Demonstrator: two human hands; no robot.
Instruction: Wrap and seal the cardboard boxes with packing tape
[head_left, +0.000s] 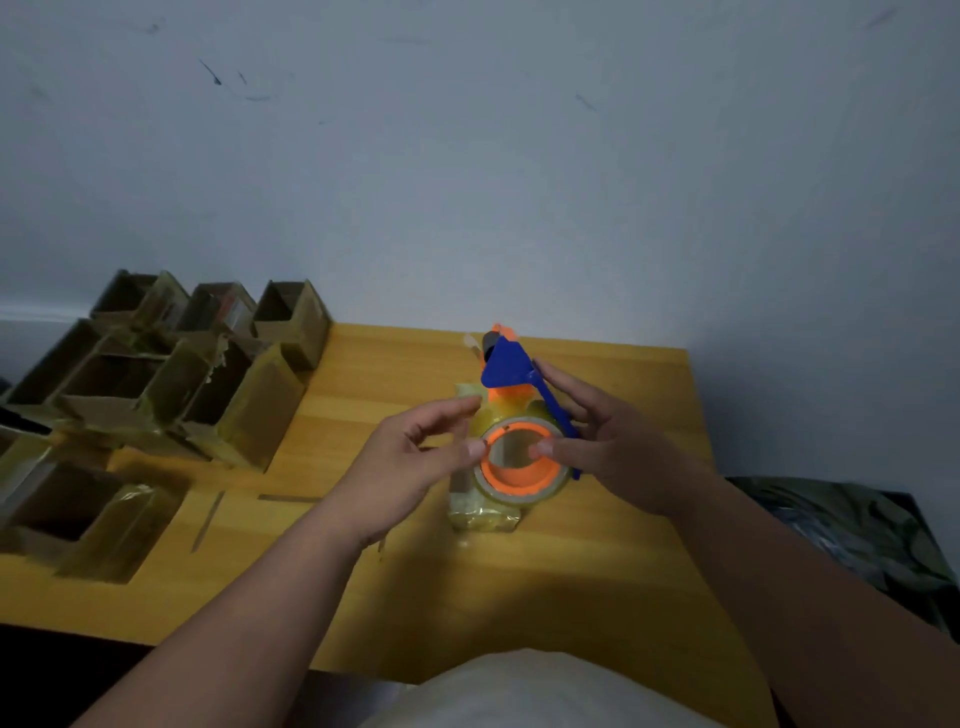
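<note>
A blue and orange tape dispenser (511, 374) with a roll of clear packing tape (521, 460) is held above the middle of the wooden table (597, 571). My right hand (608, 447) grips the dispenser's blue handle, its thumb over the roll's orange core. My left hand (415, 452) is at the roll's left side with its thumb tip on the rim; the other fingers are spread and loosely bent. Under the roll lies a small tape-wrapped box (485, 512), mostly hidden by the dispenser.
Several open, tape-covered cardboard boxes (182, 374) crowd the table's left half, up to the back edge. A grey wall rises behind the table. Dark patterned fabric (852, 530) lies off the table's right side. A pale garment (519, 691) shows at the bottom.
</note>
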